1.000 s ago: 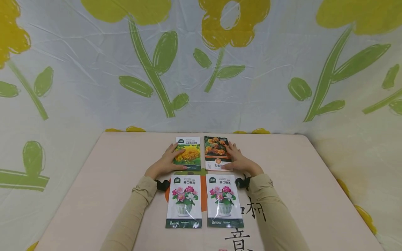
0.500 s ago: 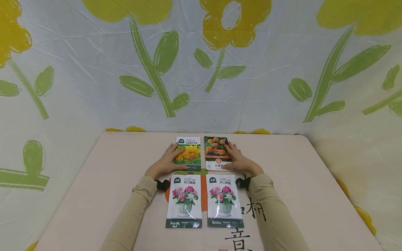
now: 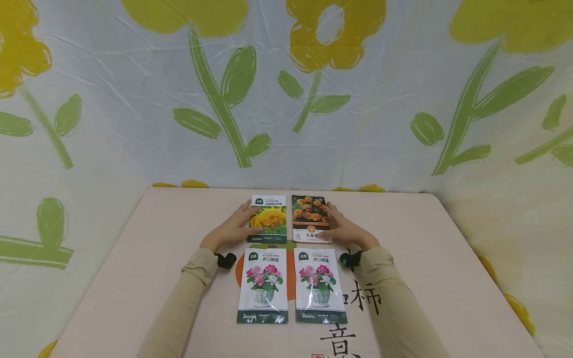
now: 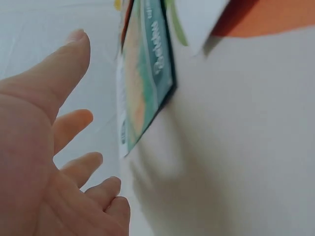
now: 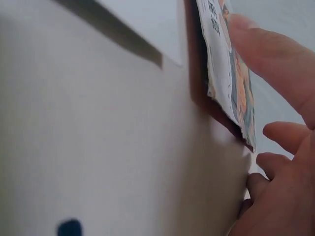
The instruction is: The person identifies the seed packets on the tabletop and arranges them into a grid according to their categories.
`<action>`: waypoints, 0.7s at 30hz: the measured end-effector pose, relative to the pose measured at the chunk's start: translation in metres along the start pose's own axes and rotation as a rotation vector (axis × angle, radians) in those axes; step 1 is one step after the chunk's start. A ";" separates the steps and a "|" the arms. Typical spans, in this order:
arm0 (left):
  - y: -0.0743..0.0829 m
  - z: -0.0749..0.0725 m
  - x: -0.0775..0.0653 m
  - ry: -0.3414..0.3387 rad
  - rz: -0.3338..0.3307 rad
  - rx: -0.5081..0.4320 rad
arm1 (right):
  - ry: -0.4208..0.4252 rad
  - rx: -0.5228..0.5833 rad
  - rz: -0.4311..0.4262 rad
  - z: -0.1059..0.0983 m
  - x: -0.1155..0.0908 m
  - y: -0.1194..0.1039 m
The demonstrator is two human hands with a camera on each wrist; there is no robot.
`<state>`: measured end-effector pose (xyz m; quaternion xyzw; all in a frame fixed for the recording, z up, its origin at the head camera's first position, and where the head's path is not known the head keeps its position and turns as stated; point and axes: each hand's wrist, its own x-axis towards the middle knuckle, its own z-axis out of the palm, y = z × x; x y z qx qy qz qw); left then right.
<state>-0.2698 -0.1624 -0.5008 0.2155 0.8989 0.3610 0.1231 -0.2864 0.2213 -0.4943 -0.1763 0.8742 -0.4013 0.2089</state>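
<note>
A seed packet with a big yellow bloom (image 3: 272, 219) lies at the back left of a group on the table. My left hand (image 3: 229, 229) is beside its left edge, fingers spread; in the left wrist view a gap shows between thumb and packet (image 4: 147, 73). Right of it lies a seed packet with orange marigolds (image 3: 309, 211). My right hand (image 3: 351, 232) is at that packet's right edge with fingers extended, the thumb overlapping the packet (image 5: 226, 69) in the right wrist view. Two matching white seed packets with potted pink flowers, the left one (image 3: 263, 286) and the right one (image 3: 320, 286), lie in front.
The pale pink table (image 3: 156, 238) bears an orange print partly under the packets and black brushed characters (image 3: 337, 340) at the front right. Behind it hangs a white cloth (image 3: 367, 154) with big yellow flowers and green leaves.
My left hand has drawn back slightly leftward from the yellow-bloom packet, uncovering more of it. My right hand has shifted a little rightward. The packets lie as before.
</note>
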 end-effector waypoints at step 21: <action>0.005 -0.014 -0.020 0.069 -0.018 0.000 | -0.037 -0.112 0.016 -0.013 0.003 0.000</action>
